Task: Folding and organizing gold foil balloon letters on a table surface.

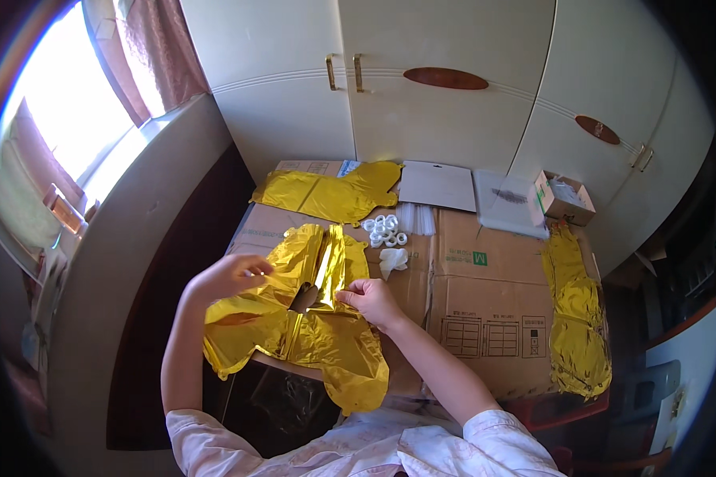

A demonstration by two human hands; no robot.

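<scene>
Pale shirt (358, 447), gold foil (338, 346) in right hand (367, 300), left hand (227, 277) over left edge

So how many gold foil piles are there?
3. The back pile lies at the cardboard's far left, the front pile is pinched by the right hand, and the side pile lies along the right edge. More sheets may hide inside each.

Foil sheet (336, 338) lies left on cardboard (485, 294); second sheet (322, 193) behind it; box (573, 212) back right.

Free passage over cardboard (493, 298) right of the right hand (369, 302), white rings (389, 237) ahead, 1 box (574, 213) at far right
</scene>
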